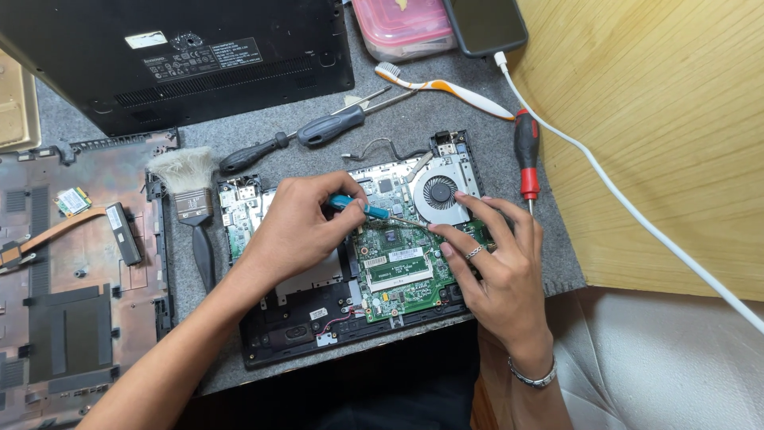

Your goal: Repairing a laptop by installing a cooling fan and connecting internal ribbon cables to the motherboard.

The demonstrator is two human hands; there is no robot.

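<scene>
An opened laptop chassis [302, 334] is seen on the grey mat, its green motherboard [398, 271] exposed. The left hand [298, 231] is closed round a small blue screwdriver [358, 207], pointing rightward across the motherboard toward the right hand [493, 263], whose loosely spread fingertips [446, 249] are pressed beside the tip.

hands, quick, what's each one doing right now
Left hand: closed on a small blue-handled screwdriver.
Right hand: open, holding nothing, fingertips resting on the green circuit board.

Matt grey felt mat [446, 119] beside glossy wooden tabletop [676, 119].
</scene>
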